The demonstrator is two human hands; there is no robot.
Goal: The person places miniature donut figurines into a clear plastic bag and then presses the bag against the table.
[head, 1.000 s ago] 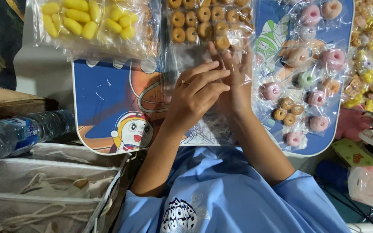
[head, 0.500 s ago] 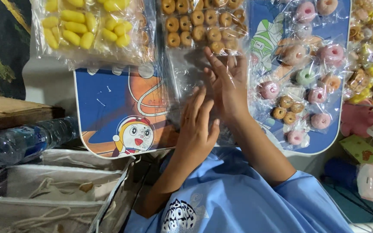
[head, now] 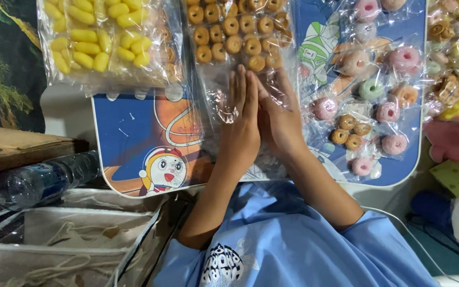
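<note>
Illumination is bright, even and diffuse from above, producing saturated colours and only soft, shallow shadows beneath the left hand [head: 240,125] and right hand [head: 277,114]. Specular glare appears as small white glints on the clear plastic bags [head: 213,101] and on the water bottle [head: 38,180]. Focus is acceptable at centre; the right edge is softer and slightly stretched.
</note>
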